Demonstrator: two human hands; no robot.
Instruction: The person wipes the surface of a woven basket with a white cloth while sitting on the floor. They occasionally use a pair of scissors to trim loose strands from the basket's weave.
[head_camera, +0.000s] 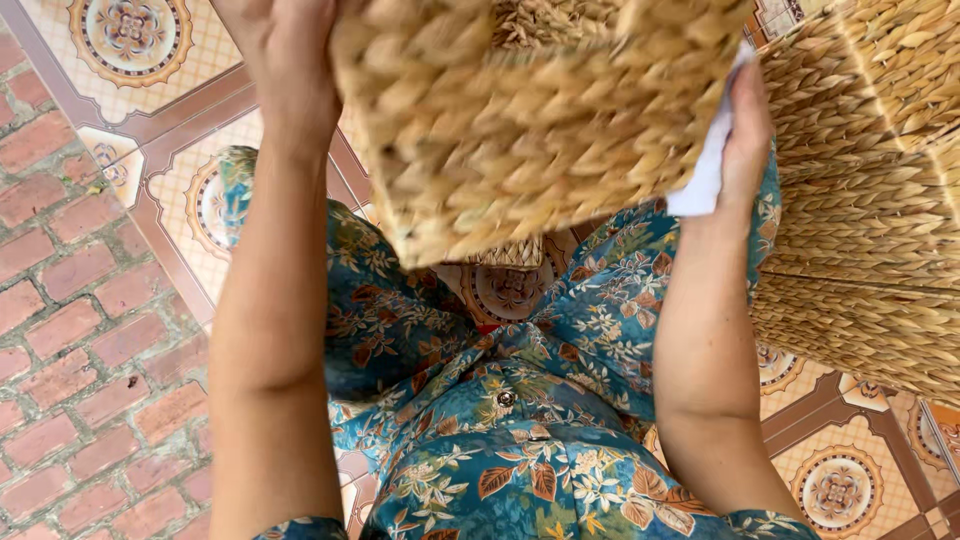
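- Two hands grip one woven basket (530, 120), raised close under the camera; left hand (285, 70) clasps its left side; right hand (745, 135) presses a white cloth (705, 170) to its right side.
- Beyond the right grip, more woven baskets (870, 200) stand stacked; lifting looks done, setting-down is not yet done.

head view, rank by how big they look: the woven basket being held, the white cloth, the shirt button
1. woven basket, by far the largest, though it is close to the camera
2. white cloth under the right hand
3. shirt button, smallest
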